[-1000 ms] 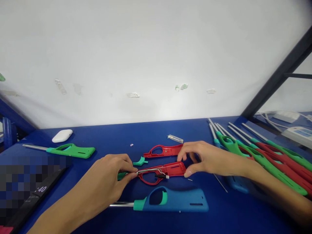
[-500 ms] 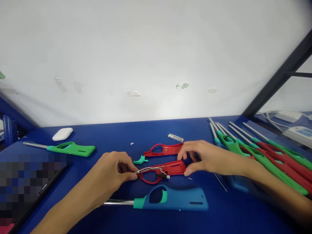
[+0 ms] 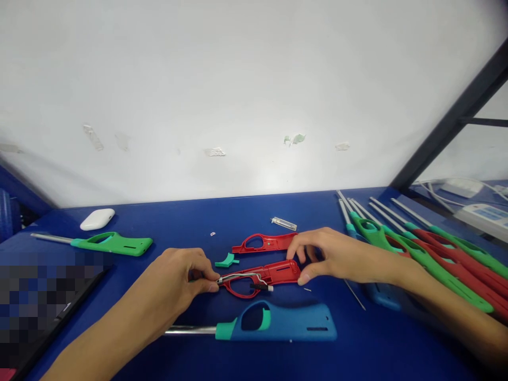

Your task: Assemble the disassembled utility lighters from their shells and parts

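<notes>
An opened red lighter half (image 3: pixel 281 272) lies on the blue table with white wires and a black part with a white end (image 3: pixel 262 287) in it. My left hand (image 3: pixel 184 275) pinches its narrow left end, where the wires run. At its wide right end, my right hand (image 3: pixel 323 254) holds the edge between thumb and fingers. Just behind lies a second red half (image 3: pixel 273 243), partly behind my right fingers. A teal trigger piece (image 3: pixel 227 260) sits near my left fingertips. In front is a whole blue lighter (image 3: pixel 289 323) with a metal tube.
A clear fuel tank (image 3: pixel 284 224) lies at the back. Several green, red and blue lighters (image 3: pixel 432 256) are piled at right. At left are a green lighter (image 3: pixel 119 244), a white case (image 3: pixel 97 219) and a dark pixelated device (image 3: pixel 47 301). A thin rod (image 3: pixel 355 295) lies right.
The whole view has shifted slightly, so everything appears a little further left. Both hands keep their hold on the red half.
</notes>
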{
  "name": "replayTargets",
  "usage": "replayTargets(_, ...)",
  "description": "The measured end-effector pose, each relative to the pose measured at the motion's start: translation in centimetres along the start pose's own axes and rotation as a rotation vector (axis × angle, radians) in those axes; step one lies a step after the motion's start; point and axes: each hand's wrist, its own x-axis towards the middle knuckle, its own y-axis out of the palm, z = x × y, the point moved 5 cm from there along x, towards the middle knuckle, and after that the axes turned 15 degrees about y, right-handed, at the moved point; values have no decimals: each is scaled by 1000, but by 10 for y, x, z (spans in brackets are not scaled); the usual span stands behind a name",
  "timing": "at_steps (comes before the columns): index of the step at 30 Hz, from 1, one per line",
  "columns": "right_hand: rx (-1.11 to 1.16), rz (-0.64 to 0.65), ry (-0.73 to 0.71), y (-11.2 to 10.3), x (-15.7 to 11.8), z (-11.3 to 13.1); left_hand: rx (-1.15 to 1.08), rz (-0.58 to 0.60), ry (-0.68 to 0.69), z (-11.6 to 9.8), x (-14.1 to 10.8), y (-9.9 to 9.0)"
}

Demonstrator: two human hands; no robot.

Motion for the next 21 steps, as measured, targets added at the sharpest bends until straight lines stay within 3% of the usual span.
replayTargets(21, 9, 29, 3, 2, 2, -1, 133, 52, 38, -11, -1, 0)
